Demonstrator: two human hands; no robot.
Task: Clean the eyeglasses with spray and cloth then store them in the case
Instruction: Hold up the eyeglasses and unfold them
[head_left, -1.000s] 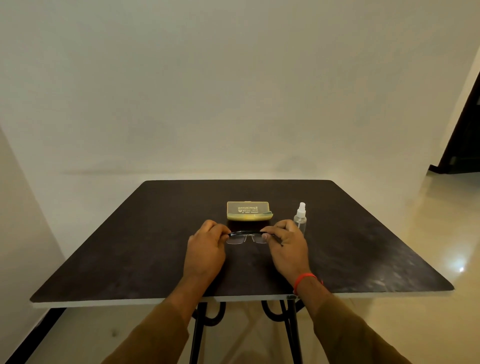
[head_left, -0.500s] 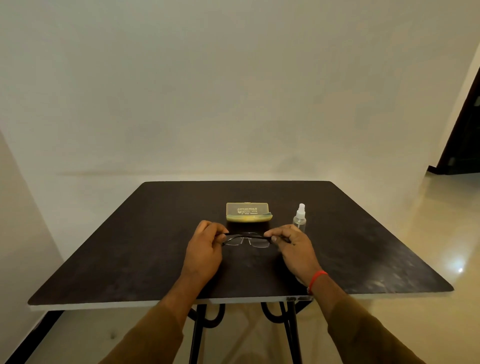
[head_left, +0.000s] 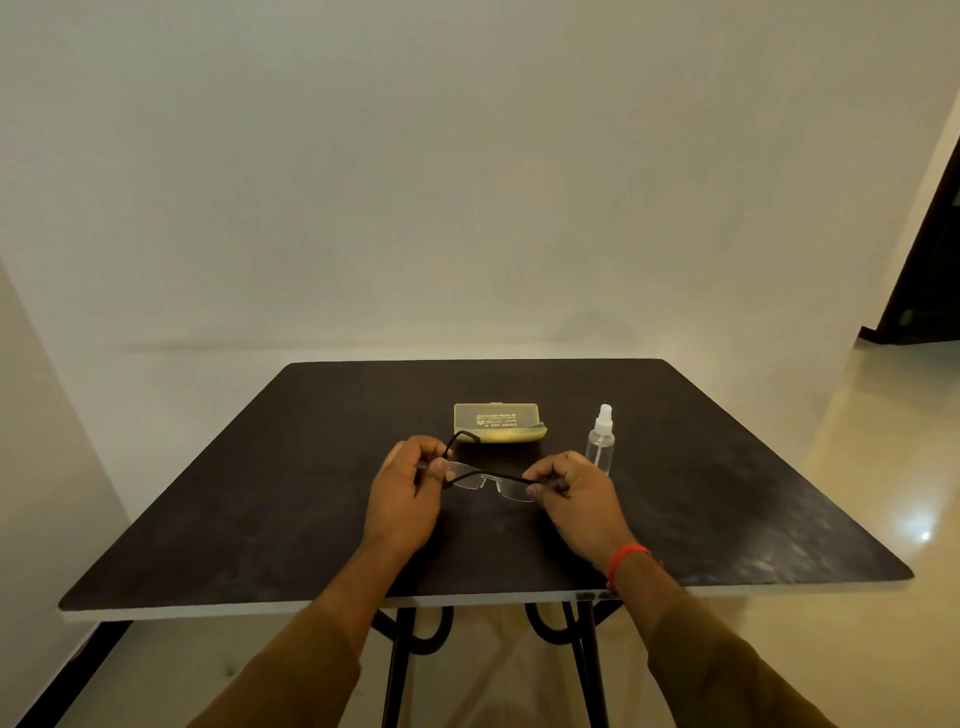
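Note:
Rimless eyeglasses (head_left: 488, 483) with thin black arms hang just above the middle of the dark table (head_left: 260, 493). My left hand (head_left: 408, 496) pinches their left end, where one arm swings out toward the case. My right hand (head_left: 574, 496) pinches the right end. A yellow-green glasses case (head_left: 496, 423) lies closed behind them, with the edge of a cloth showing at its right end. A small clear spray bottle (head_left: 601, 441) with a white nozzle stands upright right of the case, just beyond my right hand.
The table stands on black metal legs (head_left: 400, 670) against a pale wall. A glossy tiled floor (head_left: 857, 467) lies to the right, and a dark doorway (head_left: 930, 260) is at the far right.
Both hands have lifted the glasses off the table and drawn them a little toward me. The left arm of the glasses has swung open toward the case.

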